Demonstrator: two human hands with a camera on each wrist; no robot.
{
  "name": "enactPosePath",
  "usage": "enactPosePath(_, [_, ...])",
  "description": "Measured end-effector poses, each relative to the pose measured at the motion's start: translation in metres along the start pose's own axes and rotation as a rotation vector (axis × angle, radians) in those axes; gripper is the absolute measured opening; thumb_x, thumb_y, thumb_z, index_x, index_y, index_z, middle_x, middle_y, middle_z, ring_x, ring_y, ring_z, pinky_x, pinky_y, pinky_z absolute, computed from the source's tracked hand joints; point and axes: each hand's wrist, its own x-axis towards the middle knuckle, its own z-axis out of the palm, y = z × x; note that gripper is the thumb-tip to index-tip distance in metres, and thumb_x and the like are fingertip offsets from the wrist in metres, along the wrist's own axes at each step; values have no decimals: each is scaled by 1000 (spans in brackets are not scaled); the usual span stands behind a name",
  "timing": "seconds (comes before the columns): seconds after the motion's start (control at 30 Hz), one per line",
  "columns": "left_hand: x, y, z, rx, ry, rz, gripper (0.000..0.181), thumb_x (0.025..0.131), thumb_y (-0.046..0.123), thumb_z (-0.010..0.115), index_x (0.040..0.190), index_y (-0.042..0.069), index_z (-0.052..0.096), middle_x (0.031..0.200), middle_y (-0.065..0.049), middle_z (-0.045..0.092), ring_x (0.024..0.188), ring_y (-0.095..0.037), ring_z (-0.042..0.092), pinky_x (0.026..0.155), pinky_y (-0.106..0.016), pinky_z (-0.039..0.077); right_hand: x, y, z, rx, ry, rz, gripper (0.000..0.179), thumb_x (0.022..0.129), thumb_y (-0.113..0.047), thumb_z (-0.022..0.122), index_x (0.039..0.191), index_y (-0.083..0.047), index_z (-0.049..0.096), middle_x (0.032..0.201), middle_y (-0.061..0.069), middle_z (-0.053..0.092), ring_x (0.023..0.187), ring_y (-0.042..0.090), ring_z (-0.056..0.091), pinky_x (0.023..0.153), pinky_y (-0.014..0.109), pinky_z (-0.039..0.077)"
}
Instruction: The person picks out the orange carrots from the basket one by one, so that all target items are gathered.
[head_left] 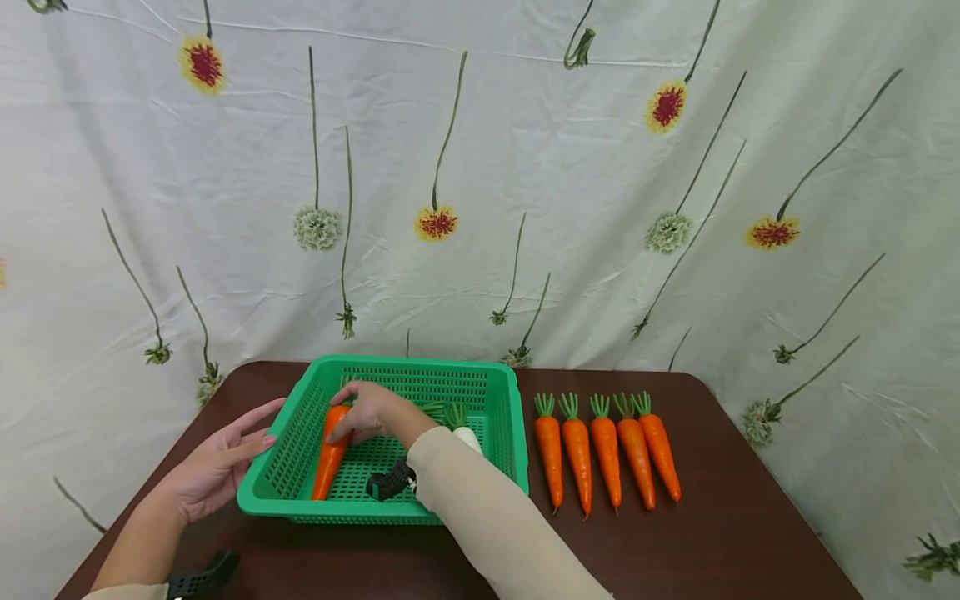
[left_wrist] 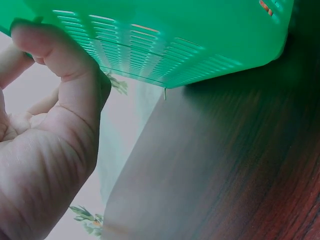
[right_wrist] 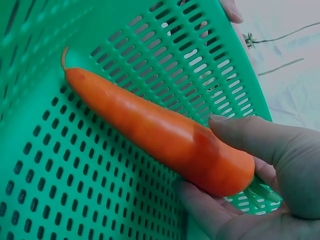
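Observation:
Inside the green plastic basket (head_left: 258,506), my right hand (head_left: 372,410) grips a carrot (head_left: 330,454) near its leafy top. The right wrist view shows thumb and fingers on either side of the thick end of the carrot (right_wrist: 145,125), its thin tip toward a basket corner. My left hand (head_left: 217,467) is at the basket's left side, thumb near the rim and fingers fairly extended; in the left wrist view the hand (left_wrist: 60,110) is beside the slotted wall. A white radish (head_left: 468,437) with green stems lies in the basket, partly hidden by my right arm.
Several carrots (head_left: 606,454) lie in a row on the dark brown table (head_left: 720,517), right of the basket, tops away from me. Behind the table hangs a pale cloth (head_left: 570,167) with a flower print. Each wrist wears a black strap (head_left: 392,481).

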Motion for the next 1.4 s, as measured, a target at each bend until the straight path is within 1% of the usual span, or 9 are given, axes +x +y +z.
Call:
enactPosePath(0.23, [1,1,1,-1,3,-9,60,112,2,25,164,31,12,143,0,63,124,-28,67,99,-53,55,-4,-1,-3,63,3,-12,51,79,18,76,123,-5,62,106,18,60,92,36,69,95,57,59])
enactPosePath(0.4, [1,2,3,-27,-13,-8,63,112,1,25,165,29,7,144,-1,63,126,-27,66,100,-51,56,-9,-2,-7,89,23,-27,52,79,18,77,123,-6,62,105,18,59,88,37,70,90,57,61])
enactPosePath(0.5, [1,1,3,-33,-16,-3,63,112,1,25,165,29,7,144,-1,63,126,-27,66,100,-50,56,-10,-2,-13,101,9,-41,53,80,17,77,125,-7,62,107,17,60,89,37,70,87,56,62])
enactPosePath(0.63, [1,1,3,-35,-16,3,63,112,0,25,165,29,9,144,-2,63,126,-27,66,100,-50,56,-11,0,-25,108,-27,-56,56,81,15,77,130,-7,61,110,16,60,90,37,72,87,57,62])
enactPosePath(0.8, [1,1,3,-38,-26,8,62,112,0,25,164,29,11,145,-2,63,126,-28,66,99,-50,56,-17,2,-38,123,-38,-63,57,83,13,76,134,-9,62,115,17,60,93,36,72,91,58,60])
enactPosePath(1.0, [1,2,3,-43,-30,8,62,111,0,24,164,30,12,145,-2,62,126,-28,66,100,-49,56,-31,2,-53,114,-53,-83,52,84,9,78,128,-16,68,119,13,60,95,31,70,91,55,61])
enactPosePath(1.07, [1,2,4,-44,-27,5,62,111,0,24,164,31,14,144,-2,63,125,-27,66,100,-49,56,-37,2,-57,134,-64,-83,50,85,9,77,127,-17,69,120,13,61,95,31,70,93,56,60])
enactPosePath(1.2, [0,2,5,-39,-24,1,61,111,0,24,163,31,14,144,-1,63,125,-27,66,100,-49,56,-49,4,-67,173,-94,-90,52,86,9,76,130,-17,68,118,14,63,95,30,72,96,56,59])
enactPosePath(1.4, [0,2,5,-35,-23,8,62,111,-1,24,164,29,12,144,-3,63,125,-28,66,100,-50,56,-68,14,-84,194,-107,-135,53,89,4,76,135,-19,65,117,17,65,96,29,73,86,46,64])
